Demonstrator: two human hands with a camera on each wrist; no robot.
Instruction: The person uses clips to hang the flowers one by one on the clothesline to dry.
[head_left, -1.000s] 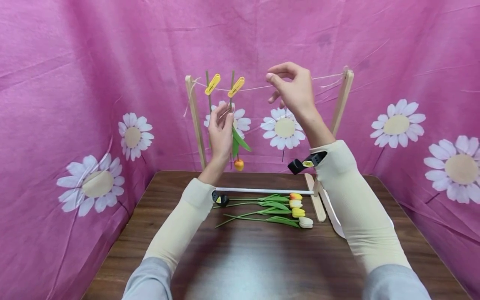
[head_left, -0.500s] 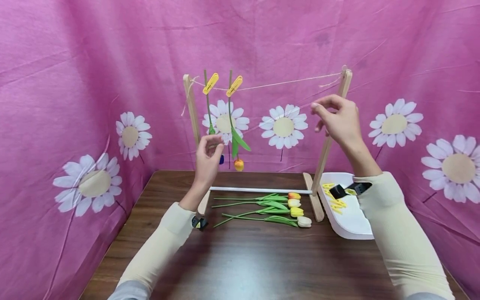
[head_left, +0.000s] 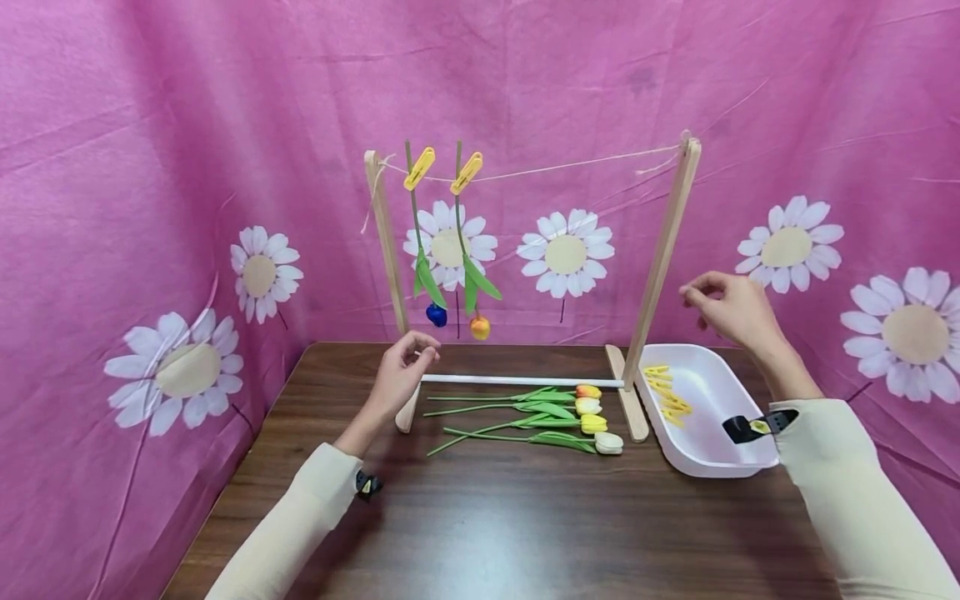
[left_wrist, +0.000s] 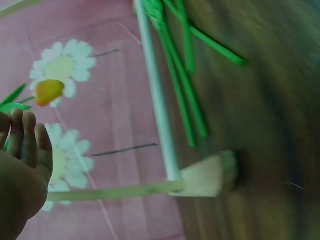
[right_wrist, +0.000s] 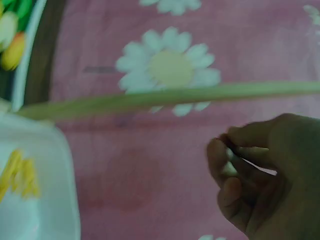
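Two tulips hang head down from a string (head_left: 570, 167), each pinned by its stem with a yellow clothespin: a blue tulip (head_left: 437, 314) and an orange tulip (head_left: 480, 327). Below them, near the stand's left post, my left hand (head_left: 397, 371) is in the air with loosely bent fingers, holding nothing. My right hand (head_left: 738, 312) hovers above and behind the white tray (head_left: 716, 468), its fingers relaxed and nothing between them. Yellow clothespins (head_left: 666, 396) lie along the tray's left side. In the right wrist view the thumb and index finger (right_wrist: 216, 155) come close together.
A wooden stand with a left post (head_left: 385, 242), a right post (head_left: 663, 258) and a white crossbar (head_left: 525, 382) bears the string. Several tulips (head_left: 551, 423) lie on the brown table (head_left: 480, 517) before the crossbar, heads to the right. A pink flowered cloth (head_left: 525, 75) surrounds the table.
My left hand has let go of the orange tulip's stem and dropped down and left. My right hand has moved from near the string rightward and down to the tray. The tulips hang freely.
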